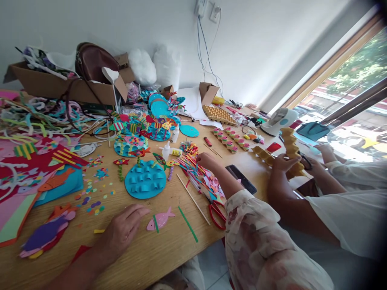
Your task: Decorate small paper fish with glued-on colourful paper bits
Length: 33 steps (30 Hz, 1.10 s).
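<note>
My left hand [128,225] rests on the table with its fingers loosely bent, holding nothing I can see. Just right of its fingertips lies a pink paper fish [163,219] with one green strip across its body. A loose green paper strip [188,224] lies further right. My right hand [207,160] reaches over a pile of coloured paper strips [189,167], fingers curled down; anything between them is hidden. Beyond the fish stands a blue paper disc [145,181] with raised loops and small fish on curled stems.
Red-handled scissors [217,213], a wooden stick [193,199] and a phone [241,178] lie near my right arm. Glue bottles [166,152] stand behind the disc. Paper fish [45,233] are stacked at left. A co-worker's hand [286,163] holds egg-carton card [290,145] at right.
</note>
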Each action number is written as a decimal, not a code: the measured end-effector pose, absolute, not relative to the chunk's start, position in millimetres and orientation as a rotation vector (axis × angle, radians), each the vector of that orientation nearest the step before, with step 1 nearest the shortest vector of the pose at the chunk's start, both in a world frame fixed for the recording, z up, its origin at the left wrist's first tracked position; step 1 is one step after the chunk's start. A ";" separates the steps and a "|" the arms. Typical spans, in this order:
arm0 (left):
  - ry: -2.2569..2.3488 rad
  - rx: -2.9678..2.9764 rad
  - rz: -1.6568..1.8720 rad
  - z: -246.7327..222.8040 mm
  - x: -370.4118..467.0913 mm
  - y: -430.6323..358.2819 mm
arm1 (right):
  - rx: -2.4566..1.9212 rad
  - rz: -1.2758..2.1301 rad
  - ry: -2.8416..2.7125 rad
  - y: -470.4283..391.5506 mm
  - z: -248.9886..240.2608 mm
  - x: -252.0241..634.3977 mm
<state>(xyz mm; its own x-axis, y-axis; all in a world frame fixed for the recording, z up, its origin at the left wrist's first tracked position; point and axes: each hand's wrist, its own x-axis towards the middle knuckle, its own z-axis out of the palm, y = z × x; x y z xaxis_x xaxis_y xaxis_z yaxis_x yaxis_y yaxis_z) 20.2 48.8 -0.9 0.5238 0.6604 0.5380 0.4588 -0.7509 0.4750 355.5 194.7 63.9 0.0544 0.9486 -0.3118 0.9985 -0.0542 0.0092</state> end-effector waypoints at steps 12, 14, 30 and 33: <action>0.929 2.527 1.004 0.2 19.0 52.2 | 2.145 -0.313 2.018 192.6 55.8 334.8; 0.972 2.503 0.988 1.4 19.6 51.3 | 2.133 -0.329 2.050 195.7 52.5 330.6; 0.913 2.520 1.093 6.5 21.1 53.2 | 2.280 -0.545 2.170 205.7 56.1 336.8; 0.904 2.515 1.030 4.3 20.7 53.0 | 2.390 -0.604 2.221 206.7 57.0 342.1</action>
